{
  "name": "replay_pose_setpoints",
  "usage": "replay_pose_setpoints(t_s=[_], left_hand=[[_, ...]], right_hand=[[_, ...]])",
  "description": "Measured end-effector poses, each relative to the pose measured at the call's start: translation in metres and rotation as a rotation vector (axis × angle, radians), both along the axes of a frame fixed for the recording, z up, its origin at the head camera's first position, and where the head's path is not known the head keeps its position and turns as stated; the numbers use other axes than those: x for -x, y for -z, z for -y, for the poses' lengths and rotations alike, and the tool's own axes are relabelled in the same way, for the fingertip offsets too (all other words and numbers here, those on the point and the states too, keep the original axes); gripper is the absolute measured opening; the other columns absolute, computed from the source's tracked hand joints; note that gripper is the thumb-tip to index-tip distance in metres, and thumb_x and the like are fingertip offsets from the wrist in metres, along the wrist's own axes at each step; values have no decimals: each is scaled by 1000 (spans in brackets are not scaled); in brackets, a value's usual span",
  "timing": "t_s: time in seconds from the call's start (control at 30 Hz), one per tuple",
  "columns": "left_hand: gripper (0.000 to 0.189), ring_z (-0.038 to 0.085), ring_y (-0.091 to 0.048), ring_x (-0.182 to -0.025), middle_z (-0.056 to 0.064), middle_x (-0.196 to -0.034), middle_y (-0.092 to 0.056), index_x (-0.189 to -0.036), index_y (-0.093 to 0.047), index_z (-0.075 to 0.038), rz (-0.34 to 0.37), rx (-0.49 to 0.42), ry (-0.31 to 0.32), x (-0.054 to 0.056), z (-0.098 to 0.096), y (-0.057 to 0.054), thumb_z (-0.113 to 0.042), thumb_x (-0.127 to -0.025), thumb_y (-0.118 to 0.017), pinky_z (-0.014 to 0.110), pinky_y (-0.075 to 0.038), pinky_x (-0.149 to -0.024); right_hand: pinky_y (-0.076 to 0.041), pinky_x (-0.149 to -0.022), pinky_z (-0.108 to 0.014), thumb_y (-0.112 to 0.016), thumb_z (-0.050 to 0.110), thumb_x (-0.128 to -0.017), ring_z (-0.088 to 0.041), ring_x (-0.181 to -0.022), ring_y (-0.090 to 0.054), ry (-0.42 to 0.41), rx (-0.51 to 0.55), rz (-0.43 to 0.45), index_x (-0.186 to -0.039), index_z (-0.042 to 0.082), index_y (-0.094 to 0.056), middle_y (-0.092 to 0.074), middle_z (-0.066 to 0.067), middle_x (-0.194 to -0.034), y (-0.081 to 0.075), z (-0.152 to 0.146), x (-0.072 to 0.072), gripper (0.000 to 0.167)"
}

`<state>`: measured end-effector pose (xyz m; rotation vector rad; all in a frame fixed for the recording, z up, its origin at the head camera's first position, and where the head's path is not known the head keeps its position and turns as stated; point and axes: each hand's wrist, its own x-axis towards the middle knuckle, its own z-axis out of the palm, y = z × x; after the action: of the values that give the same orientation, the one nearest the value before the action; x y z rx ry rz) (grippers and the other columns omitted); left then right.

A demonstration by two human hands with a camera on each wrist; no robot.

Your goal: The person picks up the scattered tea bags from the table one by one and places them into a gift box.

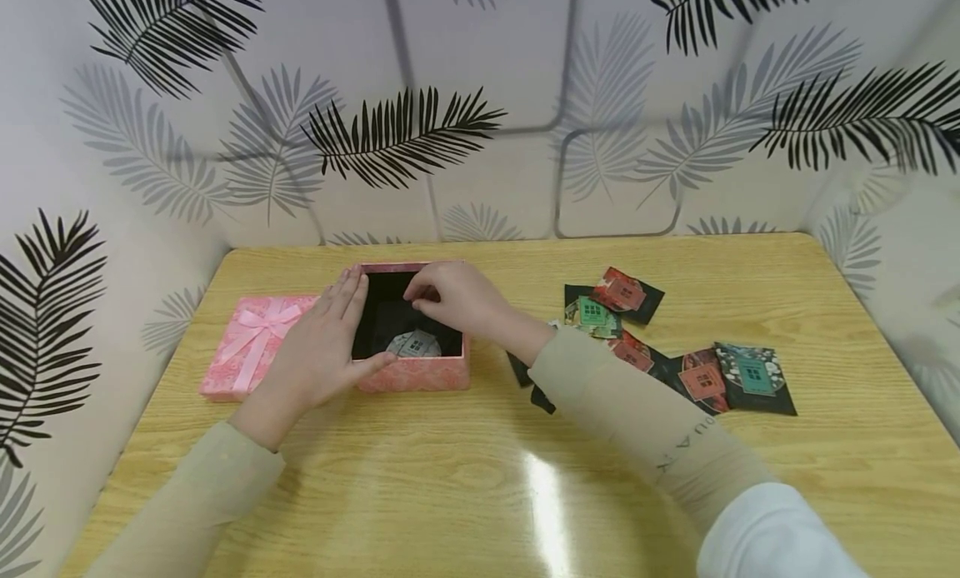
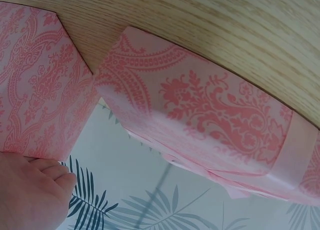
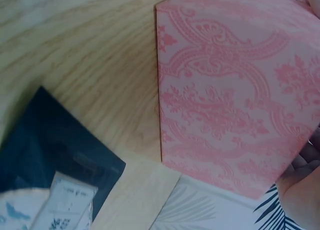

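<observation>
A pink patterned box (image 1: 412,376) stands lidless on the table, its inside black. In it lies a dark sachet (image 1: 416,343) with a pale rounded picture and a grey label. My left hand (image 1: 330,336) rests along the box's left rim with straight fingers, its thumb at the front rim. My right hand (image 1: 457,299) reaches over the right rim, fingers bent and thumb near the index finger above the dark inside. Whether those fingertips pinch the black top of the sachet cannot be told. Left of the box sits its pink lid (image 1: 232,349) with a ribbon bow.
Several black tea-like sachets with coloured labels lie right of the box, among them a teal-labelled sachet (image 1: 753,378) and a red-labelled sachet (image 1: 626,293). My right sleeve (image 1: 622,411) covers part of them. Leaf-patterned fabric (image 1: 495,186) stands behind the wooden table (image 1: 450,478).
</observation>
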<state>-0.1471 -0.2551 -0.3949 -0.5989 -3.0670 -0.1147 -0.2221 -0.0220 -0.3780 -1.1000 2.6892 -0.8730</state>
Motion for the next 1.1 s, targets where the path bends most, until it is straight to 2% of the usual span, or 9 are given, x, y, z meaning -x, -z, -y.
replay_pose_setpoints(t_s=[0.27,0.7,0.9,1.1], left_hand=[[111,41,-17,-165,25,-177,-13,-167,-14,8,-2,-3,5,0,1,1,-64,-98,-62,54,-24,-134],[110,41,-18,-165,26,-176,-15,-166,-16,8,-18,-11,13,-1,1,0,-63,-97,-63,54,-24,-134],[110,41,-17,-165,25,-177,-14,-167,-16,8,-8,-12,9,-1,0,0,-63,-97,-63,54,-23,-134],[109,41,-16,-165,24,-177,-13,-166,-16,8,-6,-14,12,-1,0,-1,-62,-97,-63,54,-23,-134]], right_hand=[[-62,-95,-33,-71,11,-103,-21,-104,-76,31,114,67,-118,6,-80,-80,-9,-116,-9,-17,5,18],[-62,-90,-35,-72,13,-102,-24,-98,-75,138,211,46,-115,7,-81,-80,-10,-111,-17,-48,15,17],[-62,-90,-39,-72,9,-101,-28,-97,-75,173,238,18,-114,2,-81,-80,-14,-110,-18,-67,23,17],[-61,-89,-43,-71,8,-102,-30,-96,-74,223,276,35,-115,2,-80,-79,-17,-112,-18,-90,30,17]])
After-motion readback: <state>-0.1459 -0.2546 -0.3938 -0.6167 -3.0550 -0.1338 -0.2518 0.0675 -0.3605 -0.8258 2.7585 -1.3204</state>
